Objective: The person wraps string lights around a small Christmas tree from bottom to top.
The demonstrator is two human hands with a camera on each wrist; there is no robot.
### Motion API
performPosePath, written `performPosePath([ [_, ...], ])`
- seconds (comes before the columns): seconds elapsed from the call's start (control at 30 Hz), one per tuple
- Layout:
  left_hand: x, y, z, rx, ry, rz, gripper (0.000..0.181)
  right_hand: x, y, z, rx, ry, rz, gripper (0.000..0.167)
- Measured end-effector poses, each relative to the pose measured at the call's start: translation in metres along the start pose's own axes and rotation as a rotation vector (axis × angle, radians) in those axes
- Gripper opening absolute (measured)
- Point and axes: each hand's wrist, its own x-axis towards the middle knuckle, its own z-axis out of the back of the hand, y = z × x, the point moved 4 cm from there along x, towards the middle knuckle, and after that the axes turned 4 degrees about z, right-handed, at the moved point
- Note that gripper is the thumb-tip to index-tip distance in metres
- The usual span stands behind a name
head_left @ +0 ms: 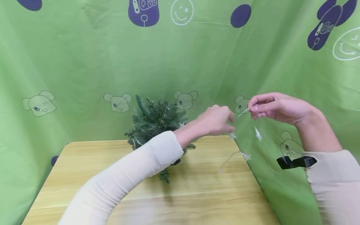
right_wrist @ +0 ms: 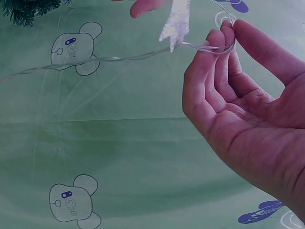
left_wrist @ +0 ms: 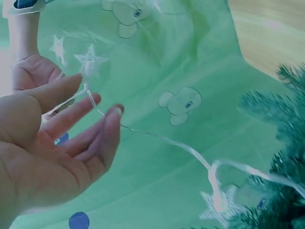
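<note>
A string of clear star lights runs between my hands on a thin clear wire (left_wrist: 162,138). My left hand (head_left: 217,120), right of the tree, pinches the wire between thumb and forefinger, just below a star (left_wrist: 90,59). Farther right, my right hand (head_left: 274,107) holds another stretch of wire at its fingertips, the strand looping over the fingers in the right wrist view. One star (head_left: 258,134) dangles between the hands; another star (head_left: 246,156) hangs lower, by the table's right edge. A small artificial Christmas tree (head_left: 157,120) stands behind my left forearm, which hides part of it. Some wire lies against its branches.
The tree stands on a wood-grain table (head_left: 197,197), whose right edge lies below my hands. A green printed curtain (head_left: 84,62) surrounds the table at the back and sides. A black strap (head_left: 296,162) hangs at my right sleeve.
</note>
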Motion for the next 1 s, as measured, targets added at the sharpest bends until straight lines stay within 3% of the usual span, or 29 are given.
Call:
performPosePath([
  [0.13, -0.003, -0.006, 0.005, -0.011, 0.027, -0.051, 0.010, -0.001, 0.004, 0.000, 0.007, 0.002, 0.023, 0.036],
  [0.23, -0.010, -0.009, 0.013, -0.024, 0.055, -0.070, 0.010, -0.003, 0.007, 0.001, 0.024, 0.016, 0.055, 0.038],
  [0.37, -0.021, -0.012, 0.023, -0.121, 0.116, -0.069, 0.019, -0.006, 0.009, 0.000, 0.028, 0.043, 0.093, 0.041],
  [0.53, -0.030, -0.017, 0.031, -0.264, 0.211, -0.082, 0.019, -0.008, 0.009, -0.002, -0.011, 0.045, 0.080, 0.039],
  [0.8, -0.033, -0.021, 0.032, -0.433, 0.287, -0.091, 0.017, -0.009, 0.008, -0.004, -0.025, 0.066, 0.086, 0.038],
  [1.0, -0.032, -0.017, 0.021, -0.470, 0.337, -0.080, 0.014, -0.008, 0.007, -0.009, -0.039, 0.056, 0.050, 0.036],
])
